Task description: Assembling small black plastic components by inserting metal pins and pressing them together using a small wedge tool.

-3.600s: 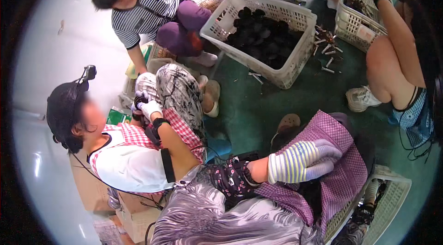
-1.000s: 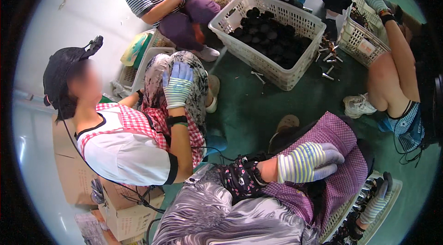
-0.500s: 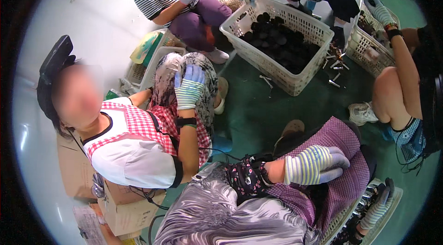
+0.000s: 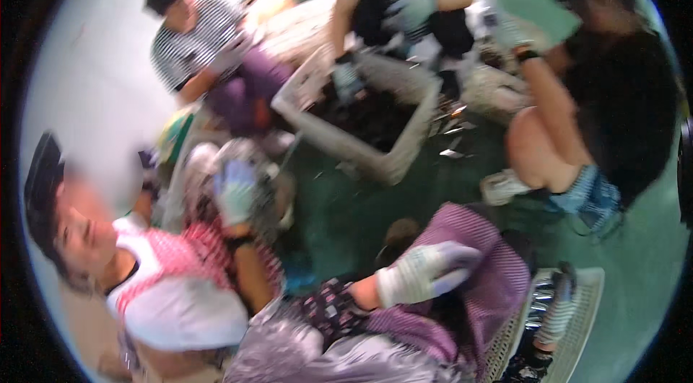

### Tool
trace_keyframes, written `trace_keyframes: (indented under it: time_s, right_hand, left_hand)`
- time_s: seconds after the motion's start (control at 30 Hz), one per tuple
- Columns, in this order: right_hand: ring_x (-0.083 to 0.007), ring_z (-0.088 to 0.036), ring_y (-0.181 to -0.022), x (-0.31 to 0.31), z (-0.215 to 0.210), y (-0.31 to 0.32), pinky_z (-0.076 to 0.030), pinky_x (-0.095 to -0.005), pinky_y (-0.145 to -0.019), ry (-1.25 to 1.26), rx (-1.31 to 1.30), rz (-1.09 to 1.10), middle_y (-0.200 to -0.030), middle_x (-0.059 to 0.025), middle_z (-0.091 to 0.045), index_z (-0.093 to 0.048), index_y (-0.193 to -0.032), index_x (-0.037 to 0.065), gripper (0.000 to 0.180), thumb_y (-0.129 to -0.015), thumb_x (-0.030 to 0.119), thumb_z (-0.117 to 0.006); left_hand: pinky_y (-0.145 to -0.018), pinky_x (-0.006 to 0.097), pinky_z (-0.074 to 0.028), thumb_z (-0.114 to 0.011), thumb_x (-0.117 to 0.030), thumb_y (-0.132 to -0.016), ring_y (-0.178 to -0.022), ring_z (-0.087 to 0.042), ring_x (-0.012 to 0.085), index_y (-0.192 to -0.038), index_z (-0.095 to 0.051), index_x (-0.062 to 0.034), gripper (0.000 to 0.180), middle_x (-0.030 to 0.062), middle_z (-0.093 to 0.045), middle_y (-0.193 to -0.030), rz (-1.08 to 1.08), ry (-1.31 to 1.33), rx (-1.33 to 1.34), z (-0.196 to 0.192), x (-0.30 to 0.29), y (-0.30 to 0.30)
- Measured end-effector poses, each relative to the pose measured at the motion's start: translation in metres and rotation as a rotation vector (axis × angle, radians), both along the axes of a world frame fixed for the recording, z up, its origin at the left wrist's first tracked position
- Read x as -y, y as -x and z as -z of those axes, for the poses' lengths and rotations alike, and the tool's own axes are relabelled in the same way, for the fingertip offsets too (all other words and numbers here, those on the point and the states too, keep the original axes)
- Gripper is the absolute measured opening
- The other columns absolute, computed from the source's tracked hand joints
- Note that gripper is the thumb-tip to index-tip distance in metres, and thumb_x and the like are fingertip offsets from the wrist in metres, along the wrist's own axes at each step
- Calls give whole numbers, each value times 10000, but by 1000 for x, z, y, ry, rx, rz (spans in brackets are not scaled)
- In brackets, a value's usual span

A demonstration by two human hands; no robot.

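Observation:
My left hand (image 4: 432, 272), in a white-and-blue striped glove, rests on the purple checked cloth (image 4: 480, 253) over my knee. Its fingers stretch forward with the thumb a little apart, and nothing shows in them. At the lower right, my right hand (image 4: 557, 314), in a striped glove with dark fingertips, lies over a pale plastic basket (image 4: 590, 311). Shiny metal parts (image 4: 538, 300) lie in the basket beside this hand. Blur hides how its fingers are set and whether they hold anything.
A large white crate (image 4: 346, 152) of dark pieces (image 4: 368, 119) stands ahead, a co-worker's gloved hand (image 4: 348, 83) in it. Loose metal pieces (image 4: 453, 145) lie on the green floor. Co-workers sit left, ahead and right; a second basket (image 4: 494, 90) stands at the far right.
The whole view has shifted and is blurred. A co-worker ahead has lowered a gloved hand from the crate's rim into the dark pieces. My left hand still rests on my knee.

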State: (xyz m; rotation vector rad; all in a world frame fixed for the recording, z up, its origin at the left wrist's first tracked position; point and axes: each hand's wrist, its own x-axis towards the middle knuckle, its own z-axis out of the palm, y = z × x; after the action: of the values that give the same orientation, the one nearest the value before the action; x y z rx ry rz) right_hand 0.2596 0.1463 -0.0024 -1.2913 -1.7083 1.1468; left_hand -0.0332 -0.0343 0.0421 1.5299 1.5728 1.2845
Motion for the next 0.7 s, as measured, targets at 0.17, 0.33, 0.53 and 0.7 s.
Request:
trace_keyframes:
  time_s: [0.17,0.33,0.53,0.7]
  right_hand:
    - [-111,-529,-849,-2,-3,4,-422,-249,-763,90,-118,33,-957,-58,-601,-590,-1019,1,203,-891,89,-459]
    - [-76,-518,-673,-6,24,-17,-410,-215,-592,-44,-184,71,-781,-17,-583,-596,-999,31,209,-887,158,-474]
    - [-74,-524,-635,-8,31,-15,-422,-212,-552,0,-180,63,-808,-25,-594,-594,-1004,35,201,-878,153,-489]
    - [-90,-505,-693,6,-13,-3,-413,-220,-600,-72,-130,71,-858,-45,-589,-581,-1031,10,256,-896,184,-452]
  left_hand:
    - [-670,277,-481,-519,-74,-847,-712,-522,128,-1335,-333,-42,523,49,-538,-810,-323,-146,275,7,-40,65]
    - [-632,235,-460,-509,-215,-865,-662,-518,82,-1386,-265,-59,596,21,-524,-771,-494,-394,374,-95,-87,120]
    - [-550,239,-493,-542,-128,-826,-600,-579,118,-1392,-174,-67,678,37,-556,-758,-393,-452,561,-121,-111,152]
    - [-516,259,-470,-521,-146,-841,-629,-584,130,-1107,-465,-39,292,68,-588,-776,-371,-482,126,-130,-115,170]
